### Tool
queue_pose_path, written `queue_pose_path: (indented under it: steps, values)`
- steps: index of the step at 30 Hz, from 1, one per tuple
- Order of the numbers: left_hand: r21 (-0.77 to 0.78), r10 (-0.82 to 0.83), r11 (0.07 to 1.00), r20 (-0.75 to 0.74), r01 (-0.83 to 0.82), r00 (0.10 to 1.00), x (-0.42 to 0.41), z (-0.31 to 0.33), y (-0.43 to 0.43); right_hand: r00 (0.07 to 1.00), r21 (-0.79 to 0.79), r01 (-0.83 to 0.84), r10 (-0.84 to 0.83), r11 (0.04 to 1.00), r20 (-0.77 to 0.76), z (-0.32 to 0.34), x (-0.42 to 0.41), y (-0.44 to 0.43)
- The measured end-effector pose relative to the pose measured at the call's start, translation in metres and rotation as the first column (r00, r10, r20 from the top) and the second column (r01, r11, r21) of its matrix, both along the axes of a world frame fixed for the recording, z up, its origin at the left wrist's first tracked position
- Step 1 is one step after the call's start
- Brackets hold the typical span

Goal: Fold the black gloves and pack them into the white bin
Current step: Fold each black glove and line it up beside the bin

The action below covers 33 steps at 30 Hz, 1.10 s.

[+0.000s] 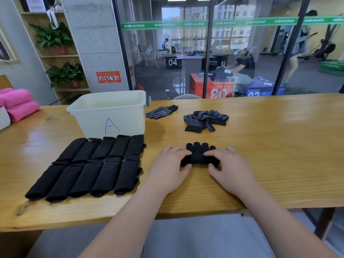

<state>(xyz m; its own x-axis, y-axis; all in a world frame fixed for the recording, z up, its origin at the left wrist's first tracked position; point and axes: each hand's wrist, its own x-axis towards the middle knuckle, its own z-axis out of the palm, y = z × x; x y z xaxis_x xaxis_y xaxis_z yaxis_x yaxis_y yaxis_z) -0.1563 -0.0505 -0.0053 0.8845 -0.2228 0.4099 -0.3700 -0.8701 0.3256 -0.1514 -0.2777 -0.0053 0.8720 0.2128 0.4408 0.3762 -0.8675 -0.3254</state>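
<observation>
Half-rolled black glove [199, 158] on table [279, 146], left fingers [178, 151] and right fingers [214, 152] pinching its opposite ends

Bright daylight, glossy table [260, 146] glare, curved wide-angle edges.

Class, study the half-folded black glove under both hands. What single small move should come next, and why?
Probably roll the glove forward over its own finger ends. The left hand and right hand pinch it at its folded middle, yet the finger ends stick out flat beyond them, unlike the finished folded gloves lying in rows beside the white bin.
</observation>
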Motion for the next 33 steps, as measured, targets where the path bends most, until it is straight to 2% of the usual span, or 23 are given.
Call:
queue_pose_path:
  steps: [5,9,11,14,17,19,21,23,25,33]
  values:
    - [-0.146,0.017,0.989,-0.054,-0.025,0.998,-0.003,0.006,0.001,0.995,0.194,-0.003,0.024,0.981,-0.102,0.003,0.001,-0.004]
    - [-0.28,0.008,0.959,-0.126,-0.044,0.992,-0.004,0.008,0.003,0.982,0.393,-0.024,0.094,0.919,-0.161,0.002,0.007,-0.011]
    - [-0.3,-0.008,0.953,-0.142,-0.035,0.99,-0.004,0.008,0.003,0.983,0.418,-0.012,0.087,0.909,-0.161,0.001,0.008,-0.011]
    - [-0.245,0.028,0.968,-0.1,-0.051,0.995,-0.003,0.007,0.002,0.995,0.313,0.052,-0.022,0.948,-0.1,0.0,0.006,-0.007]
    - [-0.178,0.085,0.981,0.049,-0.075,0.995,-0.002,0.006,0.0,0.982,0.134,0.119,-0.137,0.984,0.133,-0.002,0.005,-0.004]
    - [-0.132,0.079,0.989,0.142,-0.06,0.987,-0.002,0.005,-0.001,0.965,0.073,0.089,-0.104,0.993,0.242,-0.004,0.005,-0.003]
    - [-0.091,0.05,0.995,0.178,-0.034,0.983,-0.002,0.002,-0.002,0.957,-0.005,0.043,-0.04,0.999,0.288,-0.006,0.005,0.001]
    - [-0.044,0.013,0.999,0.149,-0.006,0.989,-0.002,0.0,-0.004,0.963,-0.078,0.042,-0.02,0.996,0.27,-0.007,0.005,0.004]
    - [-0.028,-0.022,0.999,0.09,0.024,0.996,-0.001,-0.002,-0.006,0.975,-0.086,0.046,-0.026,0.995,0.221,-0.008,0.006,0.004]
    - [-0.084,0.004,0.996,0.05,0.0,0.999,-0.004,0.0,-0.005,0.998,0.075,-0.006,0.001,0.997,0.07,-0.001,0.002,0.001]
